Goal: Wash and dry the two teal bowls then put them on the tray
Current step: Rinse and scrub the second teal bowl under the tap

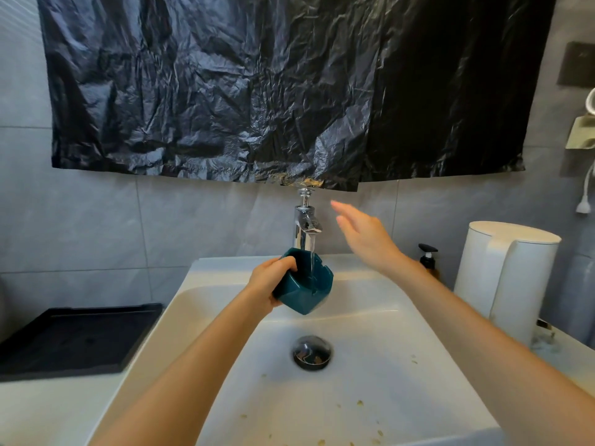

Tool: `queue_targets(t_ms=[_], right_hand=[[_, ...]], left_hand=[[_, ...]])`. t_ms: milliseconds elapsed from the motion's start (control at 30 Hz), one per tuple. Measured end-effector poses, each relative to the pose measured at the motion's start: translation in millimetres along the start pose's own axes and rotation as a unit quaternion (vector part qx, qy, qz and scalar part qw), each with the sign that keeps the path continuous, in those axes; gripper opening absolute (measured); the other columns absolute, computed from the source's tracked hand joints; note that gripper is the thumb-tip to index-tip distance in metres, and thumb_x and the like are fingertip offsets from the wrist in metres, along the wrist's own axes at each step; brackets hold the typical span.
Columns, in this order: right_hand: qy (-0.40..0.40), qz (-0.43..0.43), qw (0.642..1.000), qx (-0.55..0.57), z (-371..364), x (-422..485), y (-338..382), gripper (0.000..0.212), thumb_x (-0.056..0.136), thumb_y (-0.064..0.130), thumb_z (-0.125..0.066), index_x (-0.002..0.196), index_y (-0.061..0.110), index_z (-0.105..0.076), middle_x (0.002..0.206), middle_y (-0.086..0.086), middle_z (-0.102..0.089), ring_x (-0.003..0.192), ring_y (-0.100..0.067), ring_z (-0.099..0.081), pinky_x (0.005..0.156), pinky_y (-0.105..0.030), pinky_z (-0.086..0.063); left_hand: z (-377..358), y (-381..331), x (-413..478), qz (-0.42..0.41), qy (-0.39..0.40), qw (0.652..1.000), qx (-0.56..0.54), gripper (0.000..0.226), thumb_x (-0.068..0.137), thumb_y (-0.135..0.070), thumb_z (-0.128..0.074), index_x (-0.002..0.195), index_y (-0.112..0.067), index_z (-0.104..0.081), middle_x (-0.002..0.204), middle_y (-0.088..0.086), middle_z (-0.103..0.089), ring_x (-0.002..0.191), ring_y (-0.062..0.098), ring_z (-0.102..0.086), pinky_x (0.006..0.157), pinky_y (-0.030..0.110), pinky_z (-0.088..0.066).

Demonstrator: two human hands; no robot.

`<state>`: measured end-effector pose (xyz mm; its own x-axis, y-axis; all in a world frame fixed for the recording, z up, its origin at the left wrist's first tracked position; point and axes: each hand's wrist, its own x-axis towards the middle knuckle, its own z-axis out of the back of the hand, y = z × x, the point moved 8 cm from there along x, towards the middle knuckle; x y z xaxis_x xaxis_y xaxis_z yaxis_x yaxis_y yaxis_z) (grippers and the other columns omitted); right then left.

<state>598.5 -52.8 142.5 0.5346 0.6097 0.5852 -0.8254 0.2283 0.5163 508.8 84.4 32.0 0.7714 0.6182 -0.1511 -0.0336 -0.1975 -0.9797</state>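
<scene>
Head view, left hand (269, 281) gripping square glossy teal bowl (306, 289) under chrome faucet (304, 225), right hand (363, 239) spread open.

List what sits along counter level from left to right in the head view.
Black tray → left hand gripping the teal bowl under the running faucet → open right hand → pump bottle → white container.

White counter (42, 410) carries black tray (74, 336), sink (225, 278), white canister (505, 278).
</scene>
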Motion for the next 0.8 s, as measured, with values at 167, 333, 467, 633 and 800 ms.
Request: queue_targets(t_ms=[167, 333, 467, 633, 800], right_hand=[[0.108, 0.033, 0.992, -0.054, -19, 44, 47, 0.047, 0.103, 0.018, -0.025, 0.150, 0.019, -0.025, 0.157, 0.000, -0.024, 0.140, -0.015, -0.031, 0.109, -0.022, -0.024], [0.034, 0.045, 0.995, -0.076, -18, 41, 46, 0.044, 0.100, 0.016, -0.028, 0.139, 0.021, -0.047, 0.137, -0.006, -0.055, 0.094, -0.018, -0.064, 0.085, -0.032, -0.050], [0.065, 0.071, 0.990, -0.105, -26, 29, 44, 0.045, 0.100, 0.013, -0.028, 0.143, 0.017, -0.042, 0.150, 0.000, -0.039, 0.141, -0.015, -0.030, 0.114, -0.028, -0.024], [-0.016, 0.040, 0.998, 0.038, -9, 6, 33, 0.044, 0.096, 0.006, -0.038, 0.134, 0.023, -0.052, 0.141, 0.005, -0.049, 0.125, -0.013, -0.047, 0.101, -0.023, -0.038], [0.042, -0.199, 0.964, 0.174, -25, -43, -33, 0.023, 0.094, 0.035, -0.055, 0.112, 0.020, -0.056, 0.116, -0.003, -0.060, 0.096, -0.018, -0.059, 0.076, -0.027, -0.052]], left_hand=[[0, -2, -1, -0.015, 0.003, 1.000, 0.004, 0.006, 0.086, -0.012, -0.057, 0.089, -0.018, -0.057, 0.088, 0.008, -0.059, 0.079, 0.018, -0.055, 0.061, 0.028, -0.052], [6, -4, 1, -0.021, 0.008, 1.000, 0.002, 0.007, 0.087, -0.014, -0.057, 0.093, -0.017, -0.057, 0.092, 0.008, -0.059, 0.083, 0.019, -0.055, 0.061, 0.027, -0.052], [9, -4, 2, -0.025, 0.009, 1.000, 0.016, 0.015, 0.088, -0.015, -0.058, 0.102, -0.017, -0.055, 0.095, 0.008, -0.058, 0.089, 0.020, -0.054, 0.064, 0.028, -0.053], [12, -4, -2, -0.026, 0.024, 0.999, 0.030, 0.011, 0.086, -0.013, -0.057, 0.096, -0.018, -0.058, 0.097, 0.010, -0.060, 0.093, 0.023, -0.055, 0.063, 0.028, -0.053], [-4, -9, -14, -0.050, 0.088, 0.994, 0.042, 0.027, 0.085, -0.009, -0.053, 0.109, -0.016, -0.063, 0.102, 0.012, -0.063, 0.091, 0.022, -0.057, 0.065, 0.028, -0.054]])
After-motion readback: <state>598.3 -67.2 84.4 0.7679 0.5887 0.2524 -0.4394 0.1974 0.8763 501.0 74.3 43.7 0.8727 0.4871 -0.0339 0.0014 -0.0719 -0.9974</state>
